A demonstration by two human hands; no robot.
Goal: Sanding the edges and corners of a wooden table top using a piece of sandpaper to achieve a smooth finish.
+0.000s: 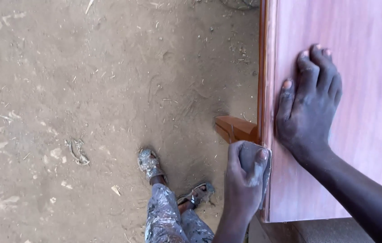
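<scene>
Head view: a reddish-brown wooden panel (pixel 357 112) above a dusty dirt floor (pixel 87 90)
Left hand (pixel 243 180): grip clamped on a grey sanding pad (pixel 250 155); pad pressed against the panel's edge
Right hand (pixel 310 101): grip apart; palm flat on the panel's face
Below: sandalled feet (pixel 150 164) on the dirt

panel (pixel 362 112) reddish-brown, faint grain | sanding pad (pixel 249 157) grey | trousers (pixel 168 216) silver-speckled | ground (pixel 87 90) tan

Dusty dirt ground (pixel 87 90), wood chips scattered, reddish wooden panel's (pixel 362 112) leg (pixel 234 128) resting there
</scene>
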